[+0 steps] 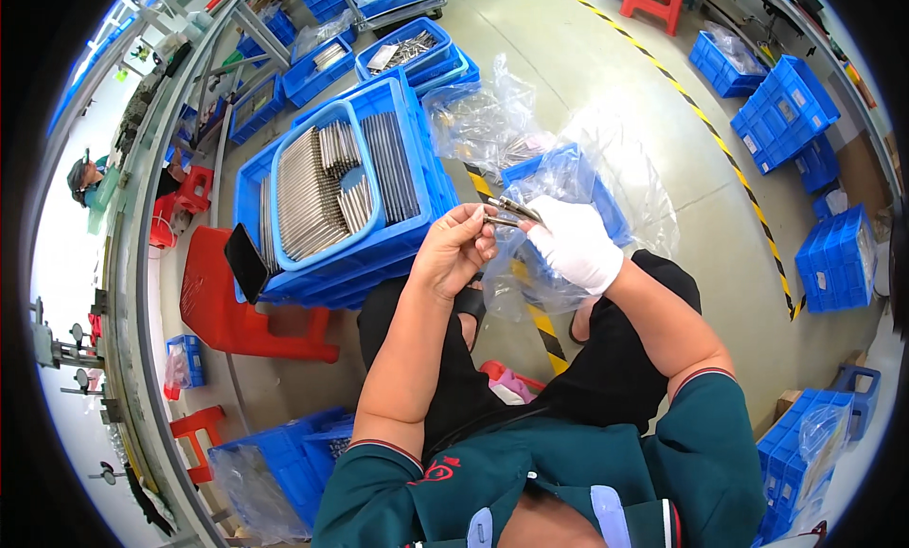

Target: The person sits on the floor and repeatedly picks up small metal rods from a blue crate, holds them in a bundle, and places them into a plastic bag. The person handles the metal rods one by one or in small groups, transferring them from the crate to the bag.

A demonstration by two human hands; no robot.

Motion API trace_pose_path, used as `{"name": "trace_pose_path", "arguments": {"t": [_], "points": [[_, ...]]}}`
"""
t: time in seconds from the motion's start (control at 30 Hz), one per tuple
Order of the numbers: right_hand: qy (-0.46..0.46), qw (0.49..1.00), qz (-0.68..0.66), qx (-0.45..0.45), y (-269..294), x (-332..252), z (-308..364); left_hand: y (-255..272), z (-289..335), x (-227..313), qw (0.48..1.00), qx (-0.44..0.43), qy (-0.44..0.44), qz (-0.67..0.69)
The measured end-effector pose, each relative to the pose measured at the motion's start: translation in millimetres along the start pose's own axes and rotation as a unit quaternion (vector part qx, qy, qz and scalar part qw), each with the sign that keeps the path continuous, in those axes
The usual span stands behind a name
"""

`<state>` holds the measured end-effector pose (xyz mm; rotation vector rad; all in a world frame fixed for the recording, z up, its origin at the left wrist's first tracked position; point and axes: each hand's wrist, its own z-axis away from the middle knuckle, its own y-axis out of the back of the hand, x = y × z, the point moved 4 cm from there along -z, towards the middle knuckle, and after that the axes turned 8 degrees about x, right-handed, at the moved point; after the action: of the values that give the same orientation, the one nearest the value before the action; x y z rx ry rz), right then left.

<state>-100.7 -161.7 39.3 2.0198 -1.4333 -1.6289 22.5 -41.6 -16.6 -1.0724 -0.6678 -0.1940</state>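
Note:
My bare left hand point(456, 249) pinches the end of a slender metal rod point(500, 221) between thumb and fingers. My right hand point(573, 247), in a white glove, is closed around a few short metal rods point(516, 207) whose ends stick out toward the left hand. Both hands meet above my knees, over a blue crate point(606, 202) lined with clear plastic. To the left, a light-blue basket point(375, 174) holds rows of shiny metal rods point(312, 197). It rests on a stack of blue crates point(434, 183), with more dark rods point(388, 164) beside it.
A black phone-like slab point(246, 264) leans on the crate's near left corner. A red stool point(222, 292) stands left of the stack. Crumpled clear bags point(488, 112) lie beyond my hands. Yellow-black tape point(701, 112) crosses the floor, and blue crates point(784, 112) line the right side.

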Motion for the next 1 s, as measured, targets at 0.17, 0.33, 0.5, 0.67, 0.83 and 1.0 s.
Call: {"name": "trace_pose_path", "arguments": {"t": [0.17,0.33,0.5,0.67,0.83,1.0], "points": [[0.004,1.0,-0.017,-0.007,3.7,0.2,-0.8,-1.3,-1.9,-5.3,0.995,-0.069,0.032,0.071],[0.006,0.999,-0.032,0.003,4.7,-1.7,0.0,-6.2,-0.7,-9.0,0.993,-0.079,0.033,0.083],[-0.041,0.999,-0.018,-0.016,2.3,1.4,-3.4,-10.5,4.7,-0.5,0.981,0.072,-0.113,-0.14],[-0.057,0.996,-0.054,-0.041,-1.3,9.2,-3.7,-13.5,8.7,8.0,0.929,0.105,-0.202,-0.291],[-0.098,0.985,-0.132,-0.055,9.5,19.2,-6.9,-12.2,17.2,23.0,0.921,0.157,-0.253,-0.253],[-0.153,0.958,-0.202,-0.132,11.4,17.6,-6.1,-18.9,15.4,16.6,0.955,0.11,-0.188,-0.199]]}}
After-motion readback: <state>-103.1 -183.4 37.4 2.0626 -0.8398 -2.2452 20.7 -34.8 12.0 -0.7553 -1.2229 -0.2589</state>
